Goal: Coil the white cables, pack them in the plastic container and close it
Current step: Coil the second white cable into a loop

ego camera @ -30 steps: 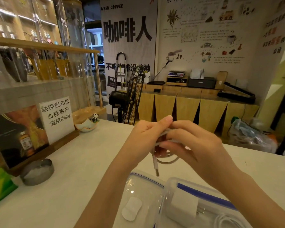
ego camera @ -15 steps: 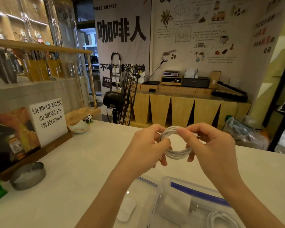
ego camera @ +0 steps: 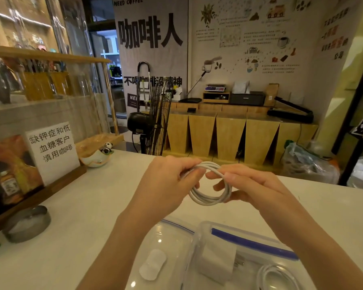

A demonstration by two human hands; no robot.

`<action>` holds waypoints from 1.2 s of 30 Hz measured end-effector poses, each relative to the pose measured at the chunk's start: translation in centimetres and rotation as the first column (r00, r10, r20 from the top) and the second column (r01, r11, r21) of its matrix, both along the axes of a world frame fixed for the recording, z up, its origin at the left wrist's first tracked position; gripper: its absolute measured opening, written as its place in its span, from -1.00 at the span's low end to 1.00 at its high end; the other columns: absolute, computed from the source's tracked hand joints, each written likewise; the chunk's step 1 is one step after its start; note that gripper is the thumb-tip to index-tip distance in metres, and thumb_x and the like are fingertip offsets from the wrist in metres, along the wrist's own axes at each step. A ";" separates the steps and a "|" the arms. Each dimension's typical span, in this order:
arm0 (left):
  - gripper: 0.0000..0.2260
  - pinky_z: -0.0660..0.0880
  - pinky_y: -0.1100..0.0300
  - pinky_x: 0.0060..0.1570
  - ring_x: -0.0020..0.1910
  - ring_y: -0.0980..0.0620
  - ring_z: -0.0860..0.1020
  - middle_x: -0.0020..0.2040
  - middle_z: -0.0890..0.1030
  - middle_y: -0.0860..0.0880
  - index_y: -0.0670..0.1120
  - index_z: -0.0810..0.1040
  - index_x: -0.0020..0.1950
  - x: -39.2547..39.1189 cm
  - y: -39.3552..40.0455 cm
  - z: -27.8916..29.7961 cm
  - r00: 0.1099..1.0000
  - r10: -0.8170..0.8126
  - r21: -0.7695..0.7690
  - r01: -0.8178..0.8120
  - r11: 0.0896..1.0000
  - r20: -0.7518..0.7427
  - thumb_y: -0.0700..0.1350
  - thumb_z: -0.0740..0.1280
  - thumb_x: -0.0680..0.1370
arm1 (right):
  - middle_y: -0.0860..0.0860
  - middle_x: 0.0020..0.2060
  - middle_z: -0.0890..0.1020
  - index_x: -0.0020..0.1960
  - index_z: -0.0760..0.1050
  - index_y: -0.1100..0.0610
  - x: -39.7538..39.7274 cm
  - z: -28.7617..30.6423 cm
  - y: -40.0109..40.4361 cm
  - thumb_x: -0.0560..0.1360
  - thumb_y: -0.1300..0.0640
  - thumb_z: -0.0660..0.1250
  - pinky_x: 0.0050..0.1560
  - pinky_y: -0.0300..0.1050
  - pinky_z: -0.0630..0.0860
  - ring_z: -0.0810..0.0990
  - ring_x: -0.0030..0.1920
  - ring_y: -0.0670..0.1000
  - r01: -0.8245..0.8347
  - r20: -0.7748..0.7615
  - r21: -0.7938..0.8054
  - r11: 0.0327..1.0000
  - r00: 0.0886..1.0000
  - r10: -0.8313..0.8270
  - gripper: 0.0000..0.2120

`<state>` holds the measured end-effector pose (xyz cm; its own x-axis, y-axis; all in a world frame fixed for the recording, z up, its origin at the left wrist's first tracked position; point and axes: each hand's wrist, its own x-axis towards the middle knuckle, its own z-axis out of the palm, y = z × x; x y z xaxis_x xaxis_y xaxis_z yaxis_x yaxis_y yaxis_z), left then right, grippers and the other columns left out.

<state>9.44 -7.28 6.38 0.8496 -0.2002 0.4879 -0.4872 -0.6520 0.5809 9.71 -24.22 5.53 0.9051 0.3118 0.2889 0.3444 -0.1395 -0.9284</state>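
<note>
A white cable (ego camera: pixel 210 198) is wound into a small round coil and held in the air above the white counter. My left hand (ego camera: pixel 168 181) pinches the coil's upper left side, and my right hand (ego camera: pixel 254 185) grips its upper right side. Below them stands a clear plastic container (ego camera: pixel 208 229) with a blue seal strip. Inside it lie a white charger block (ego camera: pixel 218 262) and another coiled white cable (ego camera: pixel 275 277). The clear lid (ego camera: pixel 164 237) with a white tab lies flat to the container's left.
A round metal tin (ego camera: pixel 26 223) sits at the left on the white counter (ego camera: pixel 82 206). A sign stand (ego camera: pixel 52 149) and a small panda dish (ego camera: pixel 98 158) stand along the left edge. A black fan (ego camera: pixel 153 124) and wooden cabinets are beyond the counter.
A second ago the cable's plug end hung loose below my hands. The cable is now a closed round coil held between both hands, with the end tucked in.
</note>
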 end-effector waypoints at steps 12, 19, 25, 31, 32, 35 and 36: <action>-0.86 0.52 0.36 -0.48 -0.48 0.13 0.58 -0.49 0.57 0.10 -0.09 0.64 -0.06 -0.3 0.3 0.5 0.968 -0.173 -0.248 0.125 0.961 -0.183 -0.16 0.28 0.48 | -0.08 -0.41 0.66 -0.13 0.65 -0.10 -0.2 -0.1 0.0 0.25 0.01 0.33 -0.42 -0.35 0.52 0.56 -0.41 -0.15 -0.008 -0.079 0.076 0.997 0.997 0.014 -0.77; -0.86 0.53 0.43 -0.38 -0.52 0.12 0.53 -0.43 0.49 0.12 -0.03 0.61 -0.01 -0.2 -1.7 -1.0 0.980 0.037 -0.021 -0.034 0.999 0.197 -0.15 0.28 0.51 | -0.16 -0.14 0.69 -0.15 0.66 -0.12 0.3 -0.3 -0.5 0.30 0.01 0.37 -0.12 -0.28 0.41 0.55 -0.04 -0.15 0.077 -0.068 0.077 0.994 0.995 -0.072 -0.84; -0.85 0.50 0.48 -0.39 -0.48 0.13 0.53 -0.42 0.48 0.13 -0.10 0.62 -0.01 0.0 -2.0 -1.2 0.992 0.066 -0.023 -0.064 0.998 0.108 -0.14 0.26 0.53 | -0.14 -0.28 0.61 -0.24 0.63 -0.19 -0.2 0.1 -0.5 0.17 -0.06 0.35 -0.24 -0.36 0.45 0.49 -0.17 -0.17 0.127 0.217 -0.093 0.988 0.971 -0.104 -0.82; -0.79 0.52 0.39 -0.47 -0.48 0.18 0.57 -0.45 0.54 0.08 0.16 0.54 -0.18 0.0 -1.3 -0.5 0.991 -0.087 -0.212 0.065 0.975 -0.099 -0.17 0.28 0.50 | -0.22 -0.33 0.68 -0.32 0.64 -0.17 0.0 -0.5 -0.5 0.12 -0.05 0.40 -0.26 -0.41 0.46 0.52 -0.22 -0.17 0.193 0.210 0.080 0.978 0.956 -0.206 -0.86; -0.80 0.53 0.37 -0.47 -0.49 0.18 0.57 -0.45 0.54 0.08 0.14 0.55 -0.18 0.0 -1.3 -0.5 0.988 -0.102 -0.231 0.072 0.970 -0.120 -0.17 0.29 0.50 | -0.23 -0.35 0.67 -0.32 0.64 -0.17 0.0 -0.6 -0.6 0.12 -0.06 0.40 -0.26 -0.43 0.45 0.51 -0.23 -0.19 0.209 0.217 0.090 0.974 0.950 -0.224 -0.86; -0.86 0.55 0.33 -0.47 -0.49 0.15 0.57 -0.45 0.54 0.06 0.06 0.59 -0.14 0.0 -1.6 -0.7 0.986 -0.100 -0.253 0.063 0.965 -0.137 -0.16 0.29 0.50 | -0.20 -0.41 0.67 -0.33 0.65 -0.15 0.0 -0.7 -0.7 0.11 -0.03 0.42 -0.30 -0.42 0.46 0.52 -0.28 -0.18 0.227 0.190 0.147 0.963 0.949 -0.253 -0.86; -0.88 0.56 0.32 -0.46 -0.49 0.14 0.57 -0.45 0.54 0.05 0.03 0.60 -0.13 0.0 -1.7 -0.8 0.986 -0.090 -0.246 0.054 0.968 -0.138 -0.15 0.29 0.50 | -0.17 -0.40 0.68 -0.33 0.65 -0.13 0.0 -0.8 -0.6 0.10 -0.02 0.43 -0.30 -0.39 0.49 0.55 -0.27 -0.14 0.230 0.174 0.165 0.959 0.950 -0.258 -0.86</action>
